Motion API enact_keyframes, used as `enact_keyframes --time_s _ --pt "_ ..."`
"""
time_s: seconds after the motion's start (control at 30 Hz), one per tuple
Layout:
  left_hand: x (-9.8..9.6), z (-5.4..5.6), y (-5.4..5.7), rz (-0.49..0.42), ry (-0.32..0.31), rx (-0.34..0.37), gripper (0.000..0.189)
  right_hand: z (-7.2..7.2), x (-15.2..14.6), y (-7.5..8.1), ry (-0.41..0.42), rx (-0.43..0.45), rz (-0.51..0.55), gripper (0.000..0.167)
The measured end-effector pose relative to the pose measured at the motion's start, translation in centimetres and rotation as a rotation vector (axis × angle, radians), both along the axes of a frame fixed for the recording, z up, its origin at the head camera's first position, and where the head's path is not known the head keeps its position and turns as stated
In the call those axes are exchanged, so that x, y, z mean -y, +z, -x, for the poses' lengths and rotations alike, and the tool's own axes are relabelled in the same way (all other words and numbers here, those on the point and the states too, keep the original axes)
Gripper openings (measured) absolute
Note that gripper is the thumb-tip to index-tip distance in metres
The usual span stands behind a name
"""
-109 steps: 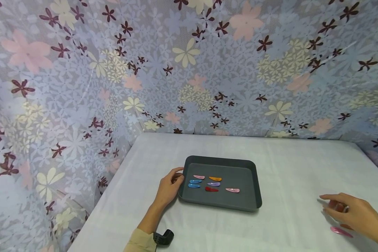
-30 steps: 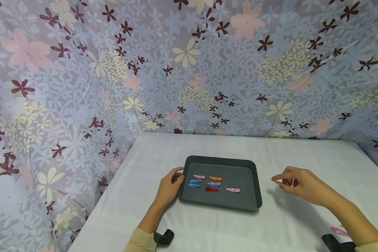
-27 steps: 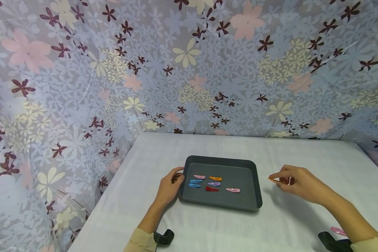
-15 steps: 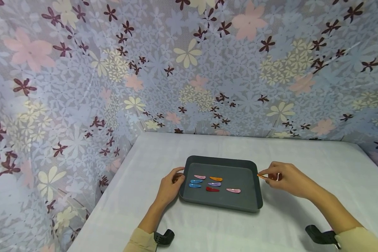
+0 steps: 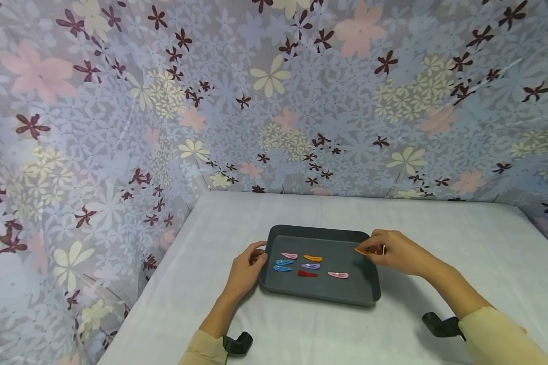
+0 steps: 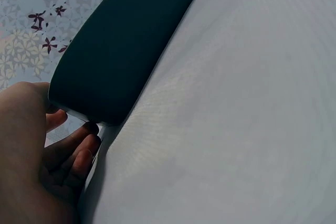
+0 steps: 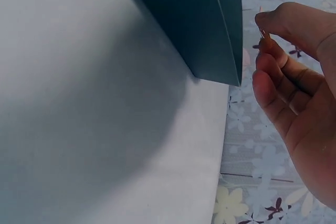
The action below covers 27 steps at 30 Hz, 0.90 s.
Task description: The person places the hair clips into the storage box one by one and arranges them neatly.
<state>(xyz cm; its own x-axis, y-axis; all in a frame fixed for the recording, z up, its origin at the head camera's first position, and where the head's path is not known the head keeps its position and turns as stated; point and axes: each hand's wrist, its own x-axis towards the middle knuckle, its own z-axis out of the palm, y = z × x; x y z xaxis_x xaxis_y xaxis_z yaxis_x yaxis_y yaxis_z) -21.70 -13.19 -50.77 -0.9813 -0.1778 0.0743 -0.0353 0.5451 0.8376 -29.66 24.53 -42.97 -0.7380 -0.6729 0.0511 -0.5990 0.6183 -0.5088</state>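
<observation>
A dark grey tray (image 5: 319, 294) sits on the white-covered table with several snap hair clips lying inside. My left hand (image 5: 245, 268) holds the tray's left edge, and in the left wrist view its fingers are curled against that edge. Between thumb and forefinger, my right hand (image 5: 392, 249) pinches an orange hair clip (image 5: 362, 251) above the right part of the tray. In the tray lie a red clip (image 5: 307, 274), a purple clip (image 5: 310, 266), another orange clip (image 5: 312, 258), two blue clips (image 5: 282, 268) and two pink clips (image 5: 338, 275).
Beside the right sleeve (image 5: 498, 329) a small orange bit (image 5: 523, 330) shows, mostly hidden. Each wrist carries a black camera mount (image 5: 440, 324). Flower-patterned cloth (image 5: 274, 101) hangs behind and to the left of the table (image 5: 438, 218).
From the far right of the table, my right hand has moved left with the orange clip, over the tray's right rim. The right sleeve now covers the loose pink clip. My left hand stays put.
</observation>
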Motion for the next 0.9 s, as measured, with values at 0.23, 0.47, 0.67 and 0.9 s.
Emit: enact_keyframes --time_s 0.23,0.47,0.67,0.9 --pt "-0.1 -0.1 0.2 -0.007 0.006 0.001 0.033 0.1 1.4 -0.5 0.042 0.038 -0.024 0.026" --pt "0.0 0.0 0.1 0.001 0.000 -0.013 0.032 0.1 2.7 -1.2 0.045 0.004 -0.066 0.023" --pt "0.0 0.1 0.0 0.001 -0.005 -0.020 0.033 -0.2 3.6 -1.9 0.053 -0.030 -0.094 0.022" --pt "0.1 0.1 -0.2 0.009 -0.004 -0.018 0.034 -0.3 4.6 -2.9 0.074 -0.070 -0.108 0.020"
